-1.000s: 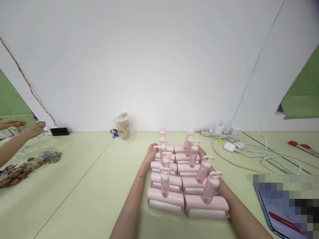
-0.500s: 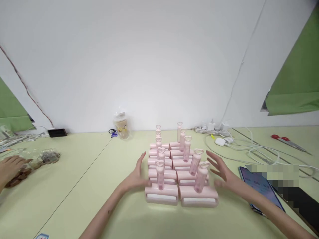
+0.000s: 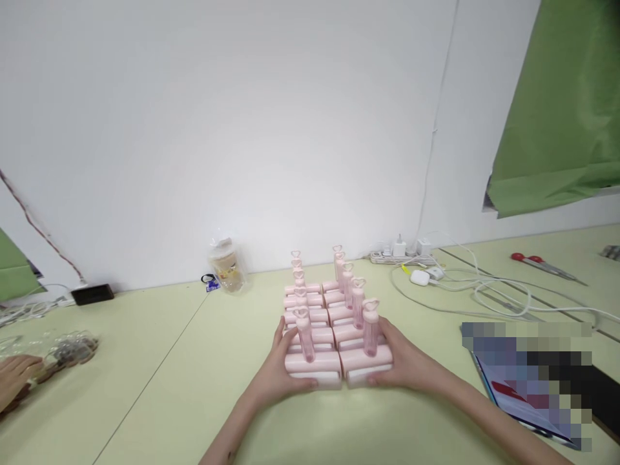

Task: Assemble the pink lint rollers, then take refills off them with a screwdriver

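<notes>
Two rows of pink, T-shaped pieces that look like lint rollers stand side by side on the table. Each has a long body with a white strip along its front and an upright translucent handle topped by a heart-shaped loop. My left hand (image 3: 279, 367) is closed around the outer end of the nearest left lint roller (image 3: 312, 363), thumb along its front. At the other side, my right hand (image 3: 400, 357) grips the outer end of the nearest right lint roller (image 3: 365, 359), thumb at the front too. Fingers reach back along the rows and are partly hidden.
Behind stands a bagged drink cup (image 3: 227, 266) by the wall. To the right lie a power strip (image 3: 402, 257), white cables (image 3: 504, 290), red-handled scissors (image 3: 547, 266) and a phone (image 3: 518, 387). Another person's hand (image 3: 17, 378) rests at far left near clear-wrapped items (image 3: 72, 347).
Both hands have moved inward from beside the rows and closed on the nearest lint rollers. The two rows now sit closer together, and the camera view has shifted.
</notes>
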The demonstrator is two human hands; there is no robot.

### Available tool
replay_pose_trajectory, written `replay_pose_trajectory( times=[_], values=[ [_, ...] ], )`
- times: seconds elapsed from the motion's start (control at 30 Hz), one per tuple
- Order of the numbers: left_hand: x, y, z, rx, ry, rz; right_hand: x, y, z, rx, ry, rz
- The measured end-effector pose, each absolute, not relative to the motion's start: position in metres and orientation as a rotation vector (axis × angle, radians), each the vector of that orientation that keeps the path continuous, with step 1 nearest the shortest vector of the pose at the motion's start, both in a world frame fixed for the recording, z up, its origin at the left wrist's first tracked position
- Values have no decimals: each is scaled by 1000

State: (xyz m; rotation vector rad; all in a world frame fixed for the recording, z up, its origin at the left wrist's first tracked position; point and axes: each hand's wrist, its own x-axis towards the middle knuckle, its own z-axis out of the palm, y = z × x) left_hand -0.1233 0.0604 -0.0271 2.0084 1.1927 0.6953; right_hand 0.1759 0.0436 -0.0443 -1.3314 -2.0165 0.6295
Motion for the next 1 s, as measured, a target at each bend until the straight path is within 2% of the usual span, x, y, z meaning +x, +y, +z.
replay_pose_trajectory(
  times=[0.23, 0.37, 0.5, 0.6, 0.67, 0.77, 0.9, 1.0],
  values=[
    [-118, 88, -33, 1946, 1177, 824, 173, 72, -34, -1331, -2082, 509],
    [-126, 81, -41, 1911, 1322, 955, 173, 63, -30, -1360, -2016, 218],
    [-138, 66, -45, 1835, 1434, 861, 166, 42, -25, -1196, -1843, -143],
    [-141, 57, -45, 1805, 1411, 755, 152, 24, -20, -1003, -1949, -163],
    [-140, 55, -43, 1825, 1405, 697, 139, 14, -17, -936, -2126, 66],
    [-139, 54, -37, 1905, 1402, 608, 121, 6, -21, -953, -2243, 698],
    [-141, 50, -25, 2152, 1309, 524, 110, 6, -36, -1058, -1868, 1334],
    [-141, 46, -21, 2330, 1242, 528, 106, 8, -38, -941, -1559, 1719]
  ],
)
